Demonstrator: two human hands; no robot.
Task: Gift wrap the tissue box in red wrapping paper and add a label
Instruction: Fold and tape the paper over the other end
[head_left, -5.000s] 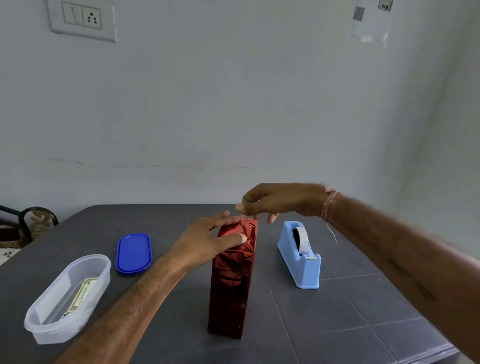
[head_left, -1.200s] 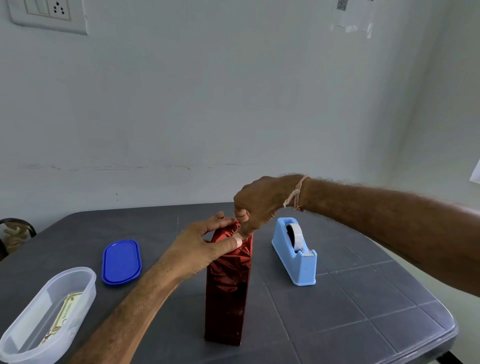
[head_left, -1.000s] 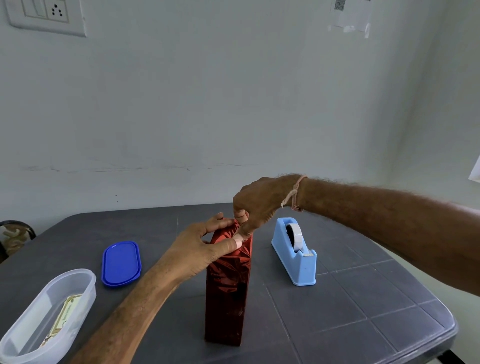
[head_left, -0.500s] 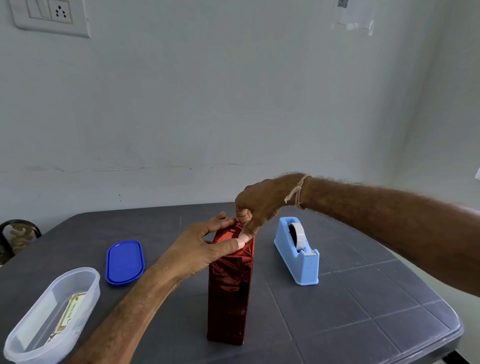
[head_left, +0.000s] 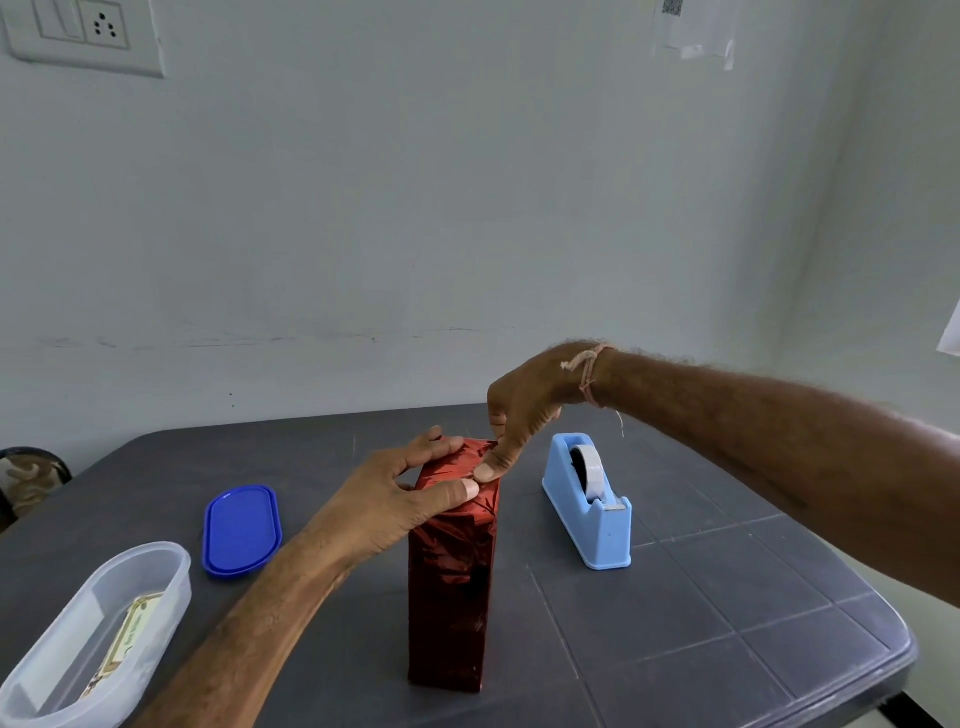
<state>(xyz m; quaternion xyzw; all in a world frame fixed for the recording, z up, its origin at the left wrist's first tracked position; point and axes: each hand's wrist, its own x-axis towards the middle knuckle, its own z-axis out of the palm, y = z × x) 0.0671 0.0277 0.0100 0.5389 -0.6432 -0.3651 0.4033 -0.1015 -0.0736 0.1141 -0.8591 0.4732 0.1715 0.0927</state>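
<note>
Tissue box (head_left: 452, 587), fully covered in shiny red wrapping paper, is shown standing upright on one end near the middle of the dark grey bench (head_left: 727, 597). Its upper end is grasped by the left hand (head_left: 395, 499), with the thumb laid across the near face and the fingers curled over the top. The right hand (head_left: 524, 410) is brought in from above with its fingers curled; its thumb is pressed onto the folded paper at the top, just beside the left thumb. A light blue tape dispenser (head_left: 589, 506) is placed to the right of the box, apart from it. A blue lid (head_left: 241, 530) is laid flat to the left. At the near left, a label card (head_left: 130, 634) is seen inside a clear oval container (head_left: 78, 639).
</note>
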